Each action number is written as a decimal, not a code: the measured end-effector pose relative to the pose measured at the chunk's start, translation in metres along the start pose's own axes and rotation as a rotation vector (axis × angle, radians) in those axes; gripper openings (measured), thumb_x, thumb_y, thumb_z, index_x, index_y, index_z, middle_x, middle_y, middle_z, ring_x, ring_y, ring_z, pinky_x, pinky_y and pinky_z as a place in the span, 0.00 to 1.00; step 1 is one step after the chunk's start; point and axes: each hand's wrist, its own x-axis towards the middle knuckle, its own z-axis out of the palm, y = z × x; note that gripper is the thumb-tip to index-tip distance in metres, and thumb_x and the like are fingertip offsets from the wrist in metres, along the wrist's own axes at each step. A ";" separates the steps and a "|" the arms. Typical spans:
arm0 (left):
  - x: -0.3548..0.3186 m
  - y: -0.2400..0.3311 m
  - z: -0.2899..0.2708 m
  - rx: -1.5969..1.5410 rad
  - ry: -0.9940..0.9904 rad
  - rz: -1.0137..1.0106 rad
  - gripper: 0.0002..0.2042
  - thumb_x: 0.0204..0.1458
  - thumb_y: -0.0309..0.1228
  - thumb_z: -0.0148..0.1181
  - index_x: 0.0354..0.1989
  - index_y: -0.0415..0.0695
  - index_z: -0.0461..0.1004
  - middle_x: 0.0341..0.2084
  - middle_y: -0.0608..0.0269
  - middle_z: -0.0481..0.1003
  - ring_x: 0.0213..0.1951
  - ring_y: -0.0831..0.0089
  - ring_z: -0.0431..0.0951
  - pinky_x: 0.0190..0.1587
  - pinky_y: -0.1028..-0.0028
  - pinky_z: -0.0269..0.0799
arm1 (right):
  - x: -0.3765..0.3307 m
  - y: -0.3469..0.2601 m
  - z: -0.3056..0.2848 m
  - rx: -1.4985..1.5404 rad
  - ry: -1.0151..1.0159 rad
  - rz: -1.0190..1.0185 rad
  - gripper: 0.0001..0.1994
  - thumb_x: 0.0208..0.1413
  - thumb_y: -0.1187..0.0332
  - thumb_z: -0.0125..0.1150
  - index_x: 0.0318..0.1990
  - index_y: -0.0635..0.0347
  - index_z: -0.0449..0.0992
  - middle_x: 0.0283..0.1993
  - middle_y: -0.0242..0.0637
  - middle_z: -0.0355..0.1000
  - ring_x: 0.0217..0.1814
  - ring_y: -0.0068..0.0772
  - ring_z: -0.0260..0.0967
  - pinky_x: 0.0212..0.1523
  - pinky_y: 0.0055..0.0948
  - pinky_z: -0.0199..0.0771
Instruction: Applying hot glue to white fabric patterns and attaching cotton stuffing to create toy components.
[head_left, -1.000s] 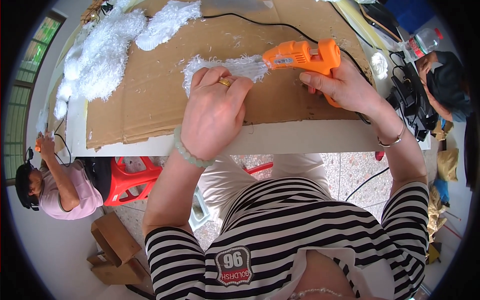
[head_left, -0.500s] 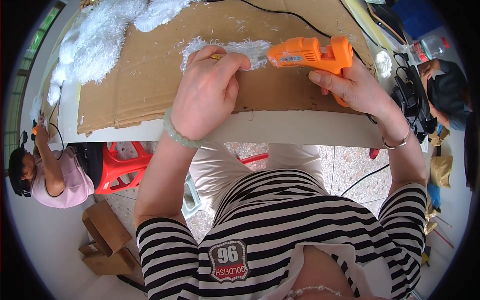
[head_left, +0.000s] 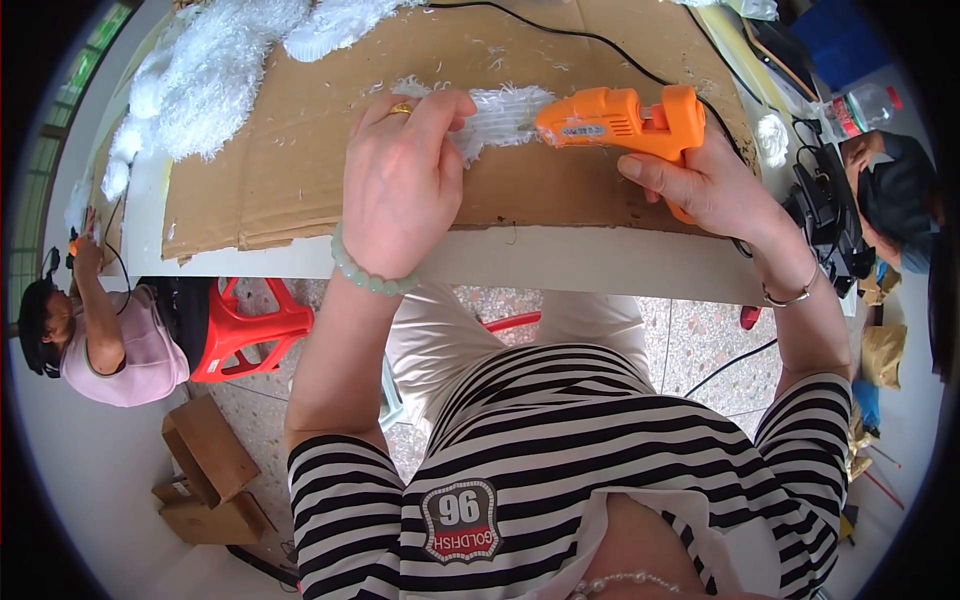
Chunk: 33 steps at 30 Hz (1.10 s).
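An orange hot glue gun (head_left: 625, 118) is gripped in my right hand (head_left: 705, 185), its nozzle pointing left over a white fringed fabric piece (head_left: 505, 115). That piece lies flat on brown cardboard, its ribbed middle showing and its edges shaggy. My left hand (head_left: 405, 175) is closed at the left end of it, fingers bent down and partly hidden behind the back of the hand. The nozzle tip sits at the right part of the ribbed surface; whether it touches cannot be made out.
A heap of white fluffy material (head_left: 215, 90) covers the cardboard's (head_left: 270, 190) left end. A black cable (head_left: 590, 35) crosses the far side. A clear bottle (head_left: 865, 108) and black gear (head_left: 825, 200) stand at the right. Co-workers sit at left and right, one beside a red stool (head_left: 255, 330).
My left hand has moved slightly left along the fringed piece, uncovering more of its ribbed middle. The glue gun stays in my right hand; the whole view has shifted a little.
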 end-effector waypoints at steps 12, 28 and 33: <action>0.000 0.000 0.003 0.077 -0.007 -0.048 0.12 0.42 0.16 0.51 0.36 0.45 0.72 0.20 0.60 0.76 0.29 0.57 0.76 0.41 0.62 0.68 | 0.012 -0.002 0.007 -0.092 0.034 -0.219 0.16 0.56 0.58 0.60 0.39 0.64 0.71 0.24 0.37 0.69 0.26 0.31 0.65 0.32 0.29 0.67; 0.000 0.000 0.002 0.006 -0.029 -0.126 0.12 0.45 0.16 0.49 0.37 0.44 0.71 0.22 0.59 0.77 0.30 0.56 0.76 0.42 0.61 0.68 | 0.015 -0.013 0.004 0.009 -0.027 -0.091 0.15 0.58 0.60 0.59 0.43 0.63 0.69 0.25 0.27 0.65 0.25 0.18 0.62 0.28 0.20 0.65; 0.002 0.000 0.003 -0.005 -0.044 -0.116 0.12 0.45 0.16 0.49 0.37 0.44 0.71 0.22 0.59 0.77 0.31 0.57 0.76 0.42 0.61 0.68 | 0.007 0.004 -0.012 0.481 0.148 -0.049 0.15 0.60 0.55 0.55 0.36 0.60 0.71 0.26 0.30 0.68 0.27 0.21 0.66 0.32 0.22 0.66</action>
